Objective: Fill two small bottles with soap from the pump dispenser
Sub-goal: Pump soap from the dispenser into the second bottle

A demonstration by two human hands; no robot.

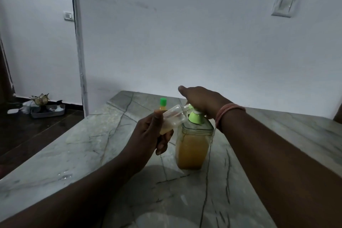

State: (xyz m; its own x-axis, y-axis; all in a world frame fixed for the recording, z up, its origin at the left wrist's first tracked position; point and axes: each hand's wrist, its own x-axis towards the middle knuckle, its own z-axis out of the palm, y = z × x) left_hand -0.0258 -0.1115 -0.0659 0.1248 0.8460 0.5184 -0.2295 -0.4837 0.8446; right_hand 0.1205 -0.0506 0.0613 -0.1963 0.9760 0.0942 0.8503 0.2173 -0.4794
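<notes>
Filling the second small bottle

Left hand (148, 133) pinching clear small bottle (173, 117) low, tilted, mouth at nozzle; right hand (201, 102) pressing pump dispenser (192, 146), fingertips hidden; capped bottle (163, 104) behind on marble table (92, 153). Probably light, rigid, soap-slick; best gripped around the base.

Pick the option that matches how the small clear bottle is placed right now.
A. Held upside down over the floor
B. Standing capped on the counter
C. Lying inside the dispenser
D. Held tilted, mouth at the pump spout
D: the left hand holds the small clear bottle tilted, its mouth up against the spout of the pump dispenser, while the right hand rests on the pump.
</notes>
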